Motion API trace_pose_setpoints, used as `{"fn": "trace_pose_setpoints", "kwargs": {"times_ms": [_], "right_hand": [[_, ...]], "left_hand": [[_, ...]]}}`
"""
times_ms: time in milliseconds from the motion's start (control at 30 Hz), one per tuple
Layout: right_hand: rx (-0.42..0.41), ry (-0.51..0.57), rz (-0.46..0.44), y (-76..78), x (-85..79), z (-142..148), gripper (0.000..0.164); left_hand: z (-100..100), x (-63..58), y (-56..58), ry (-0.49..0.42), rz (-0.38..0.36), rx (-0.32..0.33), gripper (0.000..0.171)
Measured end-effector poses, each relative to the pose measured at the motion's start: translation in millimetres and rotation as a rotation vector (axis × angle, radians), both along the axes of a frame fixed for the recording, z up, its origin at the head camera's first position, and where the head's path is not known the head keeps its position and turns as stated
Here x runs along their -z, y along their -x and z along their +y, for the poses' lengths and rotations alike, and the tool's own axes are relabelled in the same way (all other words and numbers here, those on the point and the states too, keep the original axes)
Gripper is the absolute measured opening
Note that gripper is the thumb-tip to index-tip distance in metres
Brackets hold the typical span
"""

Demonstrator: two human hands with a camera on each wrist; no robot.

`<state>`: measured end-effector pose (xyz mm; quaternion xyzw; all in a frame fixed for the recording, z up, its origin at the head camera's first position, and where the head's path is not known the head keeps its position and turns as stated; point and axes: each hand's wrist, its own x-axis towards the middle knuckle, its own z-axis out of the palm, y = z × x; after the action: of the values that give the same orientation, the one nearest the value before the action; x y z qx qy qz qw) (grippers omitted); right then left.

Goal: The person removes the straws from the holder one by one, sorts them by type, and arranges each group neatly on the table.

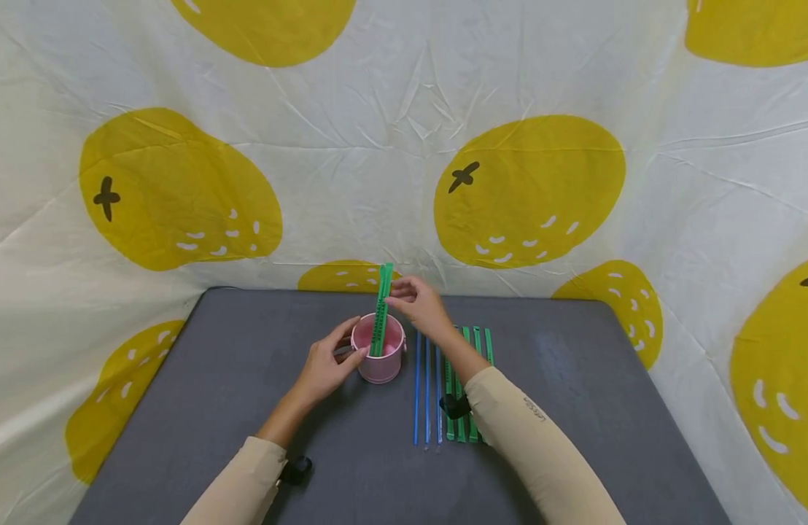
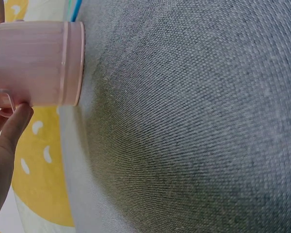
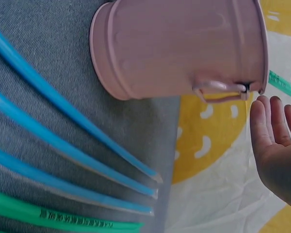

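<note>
A small pink bucket (image 1: 381,370) stands on the grey table. My left hand (image 1: 327,364) grips it from the left, thumb at the near rim; in the left wrist view its fingers (image 2: 18,121) lie by the handle mount. Green wrapped straws (image 1: 381,310) with dark printing stand in the bucket, their tops well above the rim. My right hand (image 1: 422,310) is just right of these straws, thumb tip right at them. In the right wrist view the fingers of that hand (image 3: 281,141) are extended and parted from the thumb, beside the bucket's rim.
Right of the bucket, several blue straws (image 1: 416,394) in clear wrappers lie side by side on the table (image 1: 246,364). Next to them is a row of green wrapped straws (image 1: 473,430), partly under my right forearm. Behind the table hangs a lemon-patterned cloth (image 1: 378,182).
</note>
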<state>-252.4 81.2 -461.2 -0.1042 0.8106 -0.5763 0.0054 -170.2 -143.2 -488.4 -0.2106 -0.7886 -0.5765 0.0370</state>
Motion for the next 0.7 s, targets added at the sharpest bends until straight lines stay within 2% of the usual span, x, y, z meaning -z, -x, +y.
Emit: {"fn": "trace_pose_setpoints", "kwargs": {"times_ms": [300, 500, 700], "right_hand": [[0.020, -0.041, 0.003, 2.5, 4.1, -10.6, 0.034], [0.030, -0.041, 0.032, 2.8, 5.3, -13.0, 0.026], [0.027, -0.061, 0.045, 3.8, 6.2, -13.5, 0.027]], "left_hand": [[0.0, 0.4, 0.3, 0.021, 0.008, -0.017, 0.061], [-0.3, -0.1, 1.3, 0.003, 0.009, -0.002, 0.060], [-0.7, -0.5, 0.8, 0.010, 0.019, -0.011, 0.060]]}}
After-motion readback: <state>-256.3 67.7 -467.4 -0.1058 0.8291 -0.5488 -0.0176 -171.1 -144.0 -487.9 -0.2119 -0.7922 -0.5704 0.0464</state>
